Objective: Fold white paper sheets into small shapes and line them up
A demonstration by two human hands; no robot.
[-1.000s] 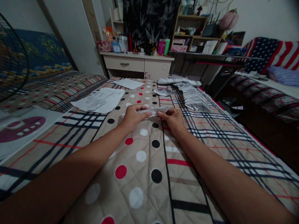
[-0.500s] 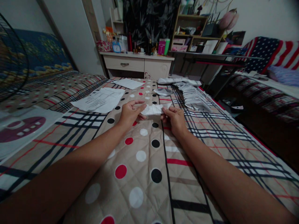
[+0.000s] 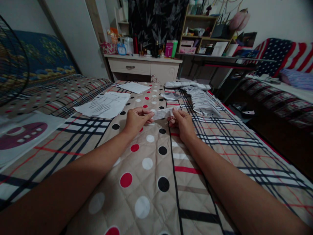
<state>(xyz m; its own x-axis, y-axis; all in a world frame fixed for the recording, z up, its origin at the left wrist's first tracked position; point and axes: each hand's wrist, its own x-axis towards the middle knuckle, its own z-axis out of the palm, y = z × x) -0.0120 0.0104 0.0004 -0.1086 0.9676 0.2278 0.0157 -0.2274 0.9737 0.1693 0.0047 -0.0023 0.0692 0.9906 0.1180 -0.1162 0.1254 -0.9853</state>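
Observation:
Between my two hands, just above the bed, stretches a narrow folded strip of white paper [image 3: 161, 114] with faint printed lines. My left hand [image 3: 137, 120] is closed on its left end, thumb on top and fingers beneath. The right end is pinched by my right hand [image 3: 182, 121], its other fingers curled under. Beyond the right hand lies a long row of folded papers [image 3: 201, 101], overlapping one another. A small folded paper piece [image 3: 171, 96] rests just past the strip. Left of my left hand, a printed sheet [image 3: 105, 105] lies flat on the bedspread.
Another white sheet [image 3: 134, 87] lies farther back on the patterned bedspread [image 3: 146, 182]. A white plastic bag [image 3: 29, 133] with a purple print is at the left, near a fan [image 3: 14, 62]. A white dresser [image 3: 137, 67] stands past the bed's far edge.
The paper strip looks narrower and slightly tilted now, its right end raised. My fingers have shifted a little along it; both hands still hold its ends.

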